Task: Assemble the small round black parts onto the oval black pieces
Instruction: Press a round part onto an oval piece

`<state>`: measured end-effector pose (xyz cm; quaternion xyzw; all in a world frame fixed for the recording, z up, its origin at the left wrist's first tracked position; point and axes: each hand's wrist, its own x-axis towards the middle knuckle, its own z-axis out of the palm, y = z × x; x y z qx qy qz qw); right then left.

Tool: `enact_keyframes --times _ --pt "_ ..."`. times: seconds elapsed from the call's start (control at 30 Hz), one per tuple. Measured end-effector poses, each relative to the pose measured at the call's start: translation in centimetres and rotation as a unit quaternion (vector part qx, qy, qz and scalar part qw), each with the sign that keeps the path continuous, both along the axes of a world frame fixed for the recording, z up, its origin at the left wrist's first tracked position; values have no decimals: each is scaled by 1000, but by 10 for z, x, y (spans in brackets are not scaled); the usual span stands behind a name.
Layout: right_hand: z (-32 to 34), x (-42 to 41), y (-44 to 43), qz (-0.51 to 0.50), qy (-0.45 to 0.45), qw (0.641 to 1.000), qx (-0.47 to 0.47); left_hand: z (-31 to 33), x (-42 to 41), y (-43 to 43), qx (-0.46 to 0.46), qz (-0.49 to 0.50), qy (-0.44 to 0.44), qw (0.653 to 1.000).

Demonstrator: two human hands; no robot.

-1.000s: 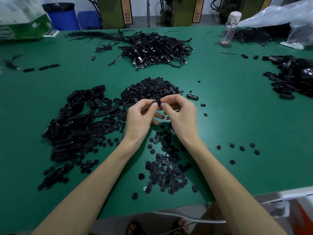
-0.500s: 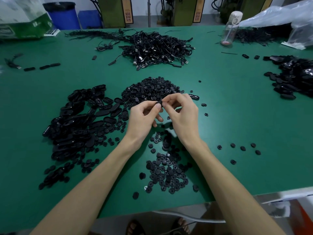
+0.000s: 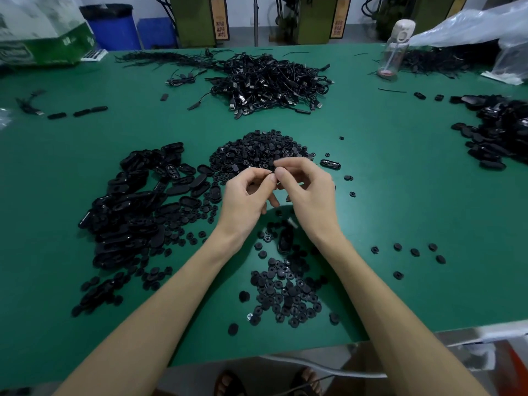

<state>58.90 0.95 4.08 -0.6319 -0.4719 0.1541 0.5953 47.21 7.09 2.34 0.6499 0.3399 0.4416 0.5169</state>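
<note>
My left hand (image 3: 245,198) and my right hand (image 3: 310,190) meet fingertip to fingertip above the green table (image 3: 400,195). Together they pinch a small black part that the fingers almost wholly hide. Behind the hands lies a heap of small round black parts (image 3: 260,148). A second, flatter spread of round parts (image 3: 285,292) lies between my forearms. The pile of oval black pieces (image 3: 134,212) is to the left. One oval piece (image 3: 285,238) lies on the table under my hands, and another oval piece (image 3: 330,163) lies just right of the heap.
A tangle of black cables (image 3: 268,81) lies at the back centre. More oval pieces (image 3: 497,130) are piled at the right edge. A clear bottle (image 3: 395,50) and plastic bags (image 3: 471,27) stand at the back right, a green box (image 3: 43,38) at the back left. Loose round parts (image 3: 414,251) dot the right.
Both hands stay together at the same spot. The fingertips have closed in, and the small black part seen between them earlier is now nearly covered.
</note>
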Motion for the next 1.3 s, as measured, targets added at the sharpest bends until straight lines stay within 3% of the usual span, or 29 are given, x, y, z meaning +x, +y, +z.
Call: enact_keyframes --times 0.17,0.4,0.7,1.3 --pt "1 7 0 -11 34 999 -1 3 -1 -2 4 0 10 1000" --pt "0 -1 0 8 -20 1000 -13 4 0 -2 -4 23 37 999" --pt "-1 -4 -1 19 -50 998 -18 4 0 -3 54 53 134 988" --pt "-2 1 0 -12 -56 998 10 12 -7 3 127 43 114 984"
